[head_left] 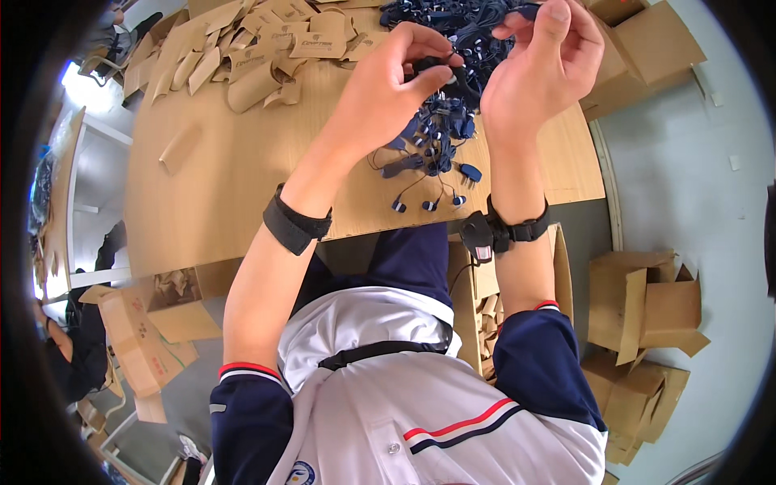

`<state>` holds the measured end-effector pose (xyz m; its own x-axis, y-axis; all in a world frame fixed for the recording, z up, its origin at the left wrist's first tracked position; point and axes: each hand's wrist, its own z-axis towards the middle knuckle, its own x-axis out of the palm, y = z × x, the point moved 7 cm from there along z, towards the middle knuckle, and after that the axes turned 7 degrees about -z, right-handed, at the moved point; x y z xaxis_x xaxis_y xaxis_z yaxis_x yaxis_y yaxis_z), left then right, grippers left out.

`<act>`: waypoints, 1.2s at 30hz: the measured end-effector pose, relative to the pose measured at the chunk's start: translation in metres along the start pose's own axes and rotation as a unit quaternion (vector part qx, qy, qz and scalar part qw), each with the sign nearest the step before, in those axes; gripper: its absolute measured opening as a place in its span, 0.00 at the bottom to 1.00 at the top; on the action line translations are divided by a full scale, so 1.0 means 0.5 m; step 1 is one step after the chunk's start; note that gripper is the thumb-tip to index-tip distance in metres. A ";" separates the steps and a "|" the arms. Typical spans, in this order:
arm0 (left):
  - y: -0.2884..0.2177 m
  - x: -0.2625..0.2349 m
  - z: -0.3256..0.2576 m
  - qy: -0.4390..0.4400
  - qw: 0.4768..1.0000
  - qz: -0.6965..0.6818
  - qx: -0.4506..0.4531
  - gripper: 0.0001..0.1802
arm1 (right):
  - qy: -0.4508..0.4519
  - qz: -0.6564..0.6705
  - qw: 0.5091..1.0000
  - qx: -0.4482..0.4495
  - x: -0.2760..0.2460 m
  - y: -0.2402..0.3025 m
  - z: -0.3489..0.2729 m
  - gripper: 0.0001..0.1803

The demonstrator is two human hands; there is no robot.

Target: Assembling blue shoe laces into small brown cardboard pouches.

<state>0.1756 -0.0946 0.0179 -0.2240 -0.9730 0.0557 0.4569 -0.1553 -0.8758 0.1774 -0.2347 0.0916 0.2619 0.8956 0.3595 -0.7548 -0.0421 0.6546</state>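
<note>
Hands (477, 73) hide the tangled earphones' (440, 121) plugs.

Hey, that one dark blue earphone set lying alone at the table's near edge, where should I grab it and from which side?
Pinch the thin cord between its two earbuds, coming straight down from above: it lies flat on the wooden table, clear of the pile.

The single head view is looking steeply down from the person's head, facing forward over the chest toward the bench (226, 170), which is lying close ahead. Its fisheye lens is bending edges near the rim, taking in floor on the left and right.
</note>
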 end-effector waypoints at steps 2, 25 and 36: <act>0.006 -0.018 0.008 -0.012 0.999 0.040 0.022 0.13 | -0.058 0.004 0.998 -0.003 -0.019 -0.016 -0.001 0.10; 0.026 0.025 -0.265 0.246 0.821 0.511 -0.058 0.32 | 0.233 -0.464 0.802 -0.295 -0.022 -0.031 0.043 0.11; -0.083 0.002 -0.242 0.242 0.859 0.444 -0.080 0.26 | 0.445 -0.526 0.719 -0.091 -0.209 -0.128 -0.176 0.06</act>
<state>0.0523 -0.0687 -0.0038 -0.1981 -0.5054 -0.8398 0.5173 0.6739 -0.5275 0.1454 -0.2865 -0.0464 0.3178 0.3217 -0.8919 -0.5080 0.8520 0.1264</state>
